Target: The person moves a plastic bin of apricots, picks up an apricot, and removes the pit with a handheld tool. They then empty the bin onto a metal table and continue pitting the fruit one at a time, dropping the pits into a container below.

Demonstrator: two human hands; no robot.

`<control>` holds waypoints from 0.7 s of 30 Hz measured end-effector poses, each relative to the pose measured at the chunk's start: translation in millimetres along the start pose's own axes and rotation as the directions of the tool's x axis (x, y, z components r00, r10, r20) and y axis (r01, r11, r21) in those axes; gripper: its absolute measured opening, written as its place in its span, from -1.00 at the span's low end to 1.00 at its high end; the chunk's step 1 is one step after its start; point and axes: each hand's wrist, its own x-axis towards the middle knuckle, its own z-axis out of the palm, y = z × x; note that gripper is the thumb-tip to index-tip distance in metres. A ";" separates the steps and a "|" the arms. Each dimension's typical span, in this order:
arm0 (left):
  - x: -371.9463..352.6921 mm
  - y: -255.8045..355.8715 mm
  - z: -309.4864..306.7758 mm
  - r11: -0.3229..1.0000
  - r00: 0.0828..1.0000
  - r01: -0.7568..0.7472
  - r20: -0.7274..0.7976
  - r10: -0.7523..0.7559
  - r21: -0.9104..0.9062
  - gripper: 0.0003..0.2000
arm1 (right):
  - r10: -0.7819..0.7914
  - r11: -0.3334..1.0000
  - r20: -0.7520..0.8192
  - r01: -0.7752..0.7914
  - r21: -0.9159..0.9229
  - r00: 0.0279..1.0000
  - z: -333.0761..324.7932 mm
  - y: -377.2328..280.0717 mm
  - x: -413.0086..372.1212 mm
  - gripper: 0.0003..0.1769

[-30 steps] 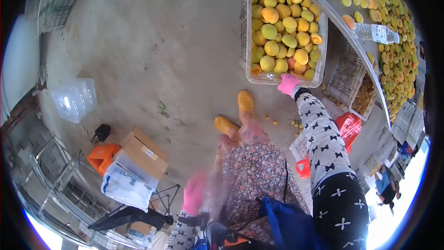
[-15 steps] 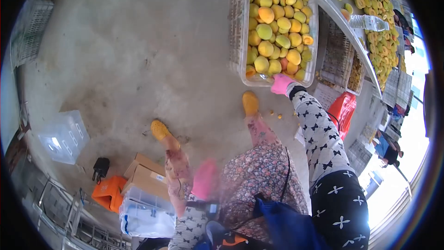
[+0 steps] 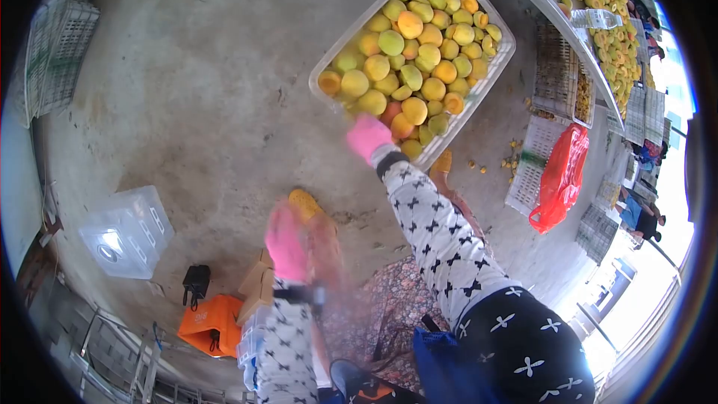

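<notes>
A pale plastic crate full of yellow and green peaches sits at an angle at the upper middle. My right hand, in a pink glove, is closed on the crate's near end, with the fingertips hidden at the rim. Some peaches look cut or halved. My left hand, also pink-gloved, hangs lower left, away from the crate and in front of my leg by a yellow shoe. Motion blur hides its fingers.
A table edge curves along the upper right, bearing halved fruit and a plastic bottle. More crates stand beneath it, near a red bag. A clear box, an orange stool and stacked crates lie left.
The crate has swung from straight to slanted, its near end shifting left with my right hand. My left hand has risen and moved left, away from my lap.
</notes>
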 end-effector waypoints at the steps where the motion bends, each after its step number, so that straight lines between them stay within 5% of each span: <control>1: 31.0 -8.8 3.6 0.898 0.986 0.026 -0.136 -0.095 -0.439 -0.62 | -0.009 1.000 -0.027 0.008 -0.009 1.000 -0.1 -0.3 -11.7 -0.70; 5: 144.1 50.1 40.8 0.977 0.984 -0.176 0.011 0.179 -0.120 -0.44 | -0.050 0.993 -0.028 0.047 -0.109 0.998 18.1 18.1 -41.1 -0.73; 8: 196.8 32.1 83.3 0.999 0.976 -0.053 0.211 0.048 0.014 -0.38 | -0.223 0.970 -0.141 0.204 -0.135 0.965 31.7 44.4 -69.3 -0.73; 9: 194.1 25.1 91.0 0.936 0.974 -0.172 0.192 0.116 0.306 -0.40 | -0.231 0.965 -0.099 0.215 -0.149 0.968 33.5 51.9 -80.4 -0.72; 11: 177.9 11.3 104.8 0.539 0.937 -0.340 0.230 0.262 0.771 -0.43 | -0.250 0.954 -0.027 0.241 -0.179 0.968 29.3 64.6 -100.3 -0.70; 17: 119.0 -55.6 103.2 0.597 0.960 -0.280 0.211 0.183 0.752 -0.63 | -0.257 0.906 0.227 0.316 -0.283 0.939 40.0 109.8 -141.2 -0.61; 21: 75.9 -83.5 94.8 0.662 0.984 -0.115 0.175 -0.025 0.740 -0.52 | -0.315 0.889 0.290 0.389 -0.244 0.903 58.5 134.3 -166.8 -0.65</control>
